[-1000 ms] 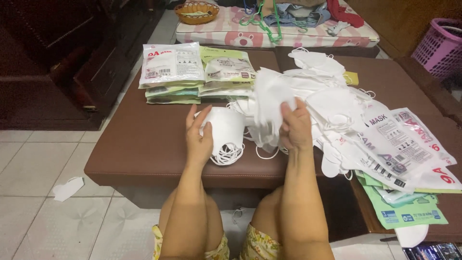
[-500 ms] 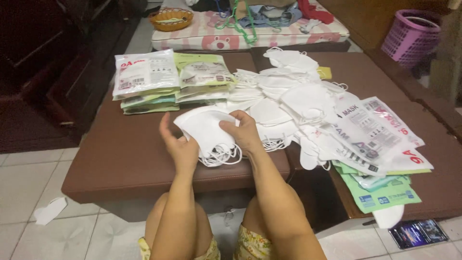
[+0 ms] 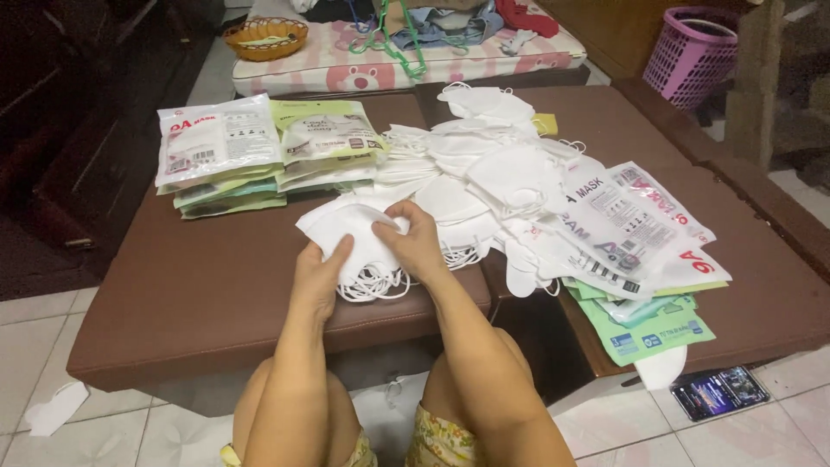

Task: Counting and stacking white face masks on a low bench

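Head view. Both hands work at the near edge of a low brown padded table [image 3: 190, 294]. The left hand [image 3: 318, 275] lies palm-down with fingers curled, gripping the near left edge of a small stack of white folded fabric face masks [image 3: 350, 232]. The right hand [image 3: 417, 244] closes over the stack's right side, thumb and fingers pinching its upper edge. Both hands are partly closed on the same stack.

The stack rests on the table top, just in front of the person's knees. The masks are plain white, curved at the fold, and lie roughly aligned one on another. Their thin white elastic ear loops [image 3: 373, 284] spill out in a tangle from the underside, between the two hands and toward the table edge.

Immediately behind and to the right, touching the stack, spreads a loose heap of more white masks [image 3: 484, 164]. Farther right, flat printed plastic packets, white and green [image 3: 635, 251], overlap and overhang the table's corner. At the far left of the table stands a neat pile of filled mask packets [image 3: 226, 154], well apart from the hands.

On the tiled floor, a dark phone [image 3: 719, 391] lies near the right table corner, and one white mask [image 3: 54, 408] lies at the left. Beyond the table are a woven basket [image 3: 264, 36] and a pink plastic laundry basket [image 3: 692, 52].
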